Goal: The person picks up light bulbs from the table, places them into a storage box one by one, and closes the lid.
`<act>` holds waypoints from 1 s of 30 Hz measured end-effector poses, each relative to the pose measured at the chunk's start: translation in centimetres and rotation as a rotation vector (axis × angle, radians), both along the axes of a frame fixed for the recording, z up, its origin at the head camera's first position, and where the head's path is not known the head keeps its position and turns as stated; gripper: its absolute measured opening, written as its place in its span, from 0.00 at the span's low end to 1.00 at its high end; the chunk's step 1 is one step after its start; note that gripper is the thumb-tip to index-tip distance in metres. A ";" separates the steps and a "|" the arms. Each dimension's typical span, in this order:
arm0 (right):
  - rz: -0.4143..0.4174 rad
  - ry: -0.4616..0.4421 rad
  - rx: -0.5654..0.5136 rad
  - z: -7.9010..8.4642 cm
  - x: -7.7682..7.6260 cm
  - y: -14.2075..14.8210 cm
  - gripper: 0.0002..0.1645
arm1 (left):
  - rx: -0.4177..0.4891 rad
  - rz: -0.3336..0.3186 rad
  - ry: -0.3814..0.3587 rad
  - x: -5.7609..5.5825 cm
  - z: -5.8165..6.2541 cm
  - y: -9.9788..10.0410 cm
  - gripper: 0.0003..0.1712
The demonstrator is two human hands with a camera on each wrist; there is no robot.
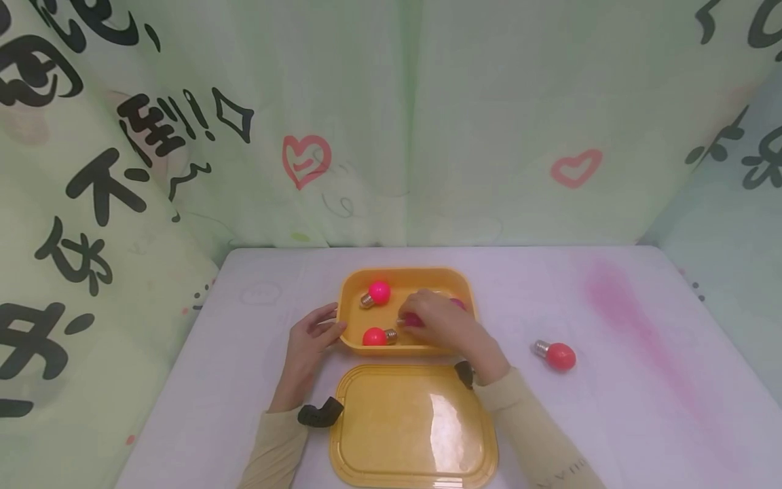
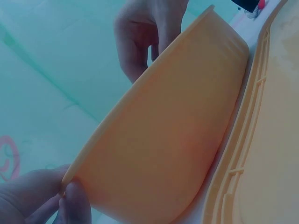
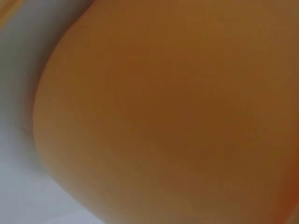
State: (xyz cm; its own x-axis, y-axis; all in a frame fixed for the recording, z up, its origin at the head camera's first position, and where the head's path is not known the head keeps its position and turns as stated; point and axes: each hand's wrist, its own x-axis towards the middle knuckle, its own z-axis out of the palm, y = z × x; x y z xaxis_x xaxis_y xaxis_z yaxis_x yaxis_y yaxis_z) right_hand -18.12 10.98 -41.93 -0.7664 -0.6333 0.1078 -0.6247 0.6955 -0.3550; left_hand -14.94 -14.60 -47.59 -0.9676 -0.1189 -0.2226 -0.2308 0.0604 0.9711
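A yellow plastic container [image 1: 360, 275] stands in the middle of the table with several red-pink light bulbs inside, among them one bulb [image 1: 379, 292] at the back left and another bulb [image 1: 375, 337] at the front. My left hand [image 1: 310, 343] pinches the container's left rim between thumb and fingers, as the left wrist view also shows. Over the container's inside, my right hand [image 1: 442, 322] holds a bulb [image 1: 412, 320], partly hidden by the fingers. One more bulb [image 1: 458, 303] shows behind that hand. Only the container's blurred outer wall [image 3: 163, 116] fills the right wrist view.
A yellow lid [image 1: 409, 424] lies flat in front of the container, between my forearms. To the right, a red bulb [image 1: 560, 356] with a metal screw base lies on the white table [image 1: 611, 421]. A printed curtain [image 1: 458, 122] hangs behind the table.
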 end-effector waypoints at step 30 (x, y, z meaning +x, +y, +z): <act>0.045 0.017 0.038 -0.8 -0.4 -0.1 0.09 | -0.015 -0.002 0.017 -0.1 -0.1 0.0 0.27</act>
State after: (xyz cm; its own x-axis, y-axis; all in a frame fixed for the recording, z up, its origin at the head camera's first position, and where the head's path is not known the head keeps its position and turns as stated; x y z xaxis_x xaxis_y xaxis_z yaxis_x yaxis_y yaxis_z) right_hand -18.50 10.88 -42.76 -0.7351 -0.6712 0.0955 -0.6615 0.6793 -0.3178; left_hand -15.09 -14.58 -47.71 -0.9714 -0.1206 -0.2044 -0.2143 0.0757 0.9738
